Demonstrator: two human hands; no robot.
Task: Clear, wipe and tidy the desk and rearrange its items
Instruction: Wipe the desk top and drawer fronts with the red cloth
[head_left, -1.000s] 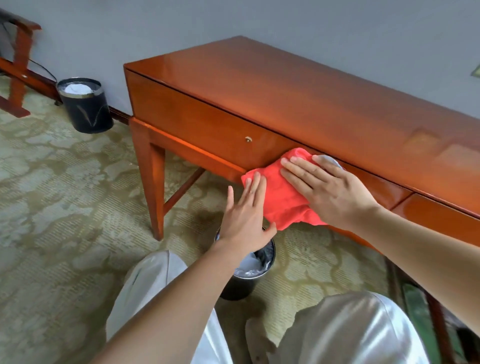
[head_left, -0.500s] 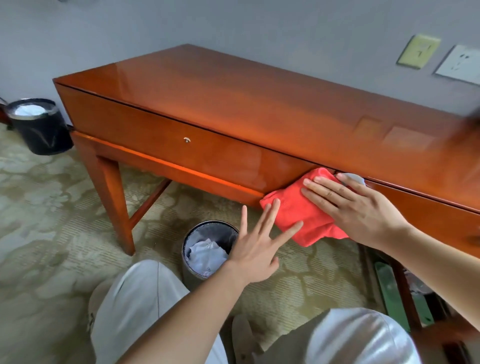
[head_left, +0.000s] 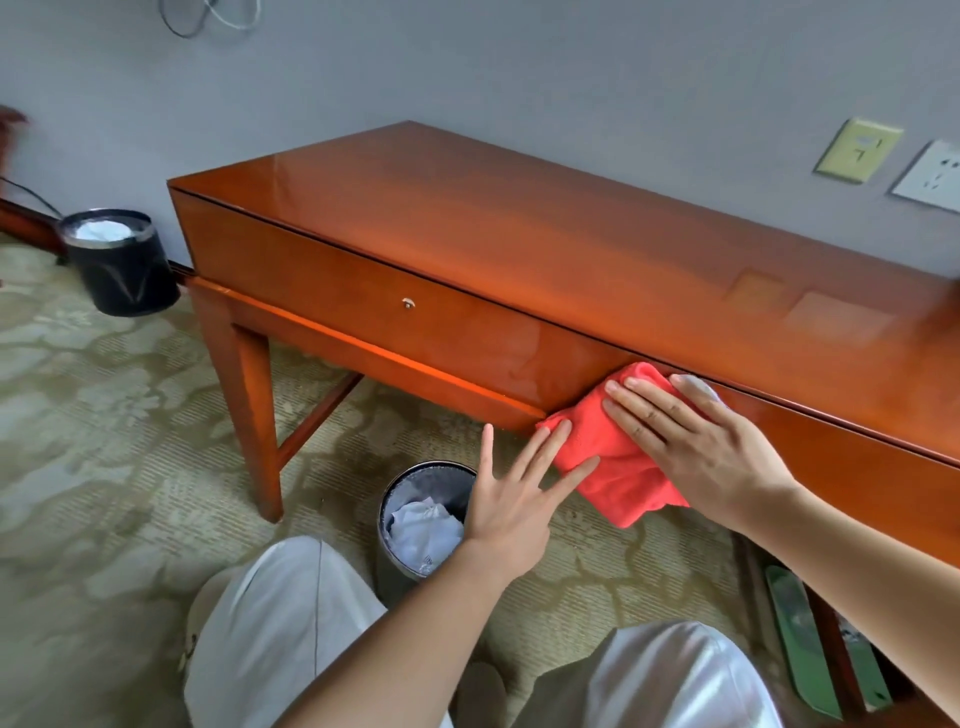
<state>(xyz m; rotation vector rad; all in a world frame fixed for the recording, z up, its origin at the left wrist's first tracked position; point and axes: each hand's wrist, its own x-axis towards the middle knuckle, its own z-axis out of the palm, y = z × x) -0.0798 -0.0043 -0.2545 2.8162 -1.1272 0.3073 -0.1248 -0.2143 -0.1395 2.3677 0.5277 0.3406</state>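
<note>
Against the front face of the glossy reddish-brown wooden desk (head_left: 519, 234), just under its top edge and right of the middle, the right hand (head_left: 696, 452) is pressing a crumpled red cloth (head_left: 613, 467) flat, its fingers straight and side by side. The left hand (head_left: 514, 499) is hovering open just left of it, fingers spread and holding nothing. Its fingertips are overlapping the cloth's lower left edge, and I cannot tell whether they are touching it.

Below that hand a round dark waste bin (head_left: 395, 491) holding crumpled white paper (head_left: 423, 530) is standing on the patterned olive carpet (head_left: 104, 415), partly covered by the wrist. A second black bin (head_left: 124, 275) is sitting far left by the grey wall (head_left: 519, 62). A small brass knob (head_left: 409, 303) is showing on the drawer front.

At far right a yellowish wall plate (head_left: 857, 150) and a white socket (head_left: 930, 176) are hanging, the socket cut off by the frame. Under the desk at near right a flat green object (head_left: 800, 639) is lying, too hidden to identify.
</note>
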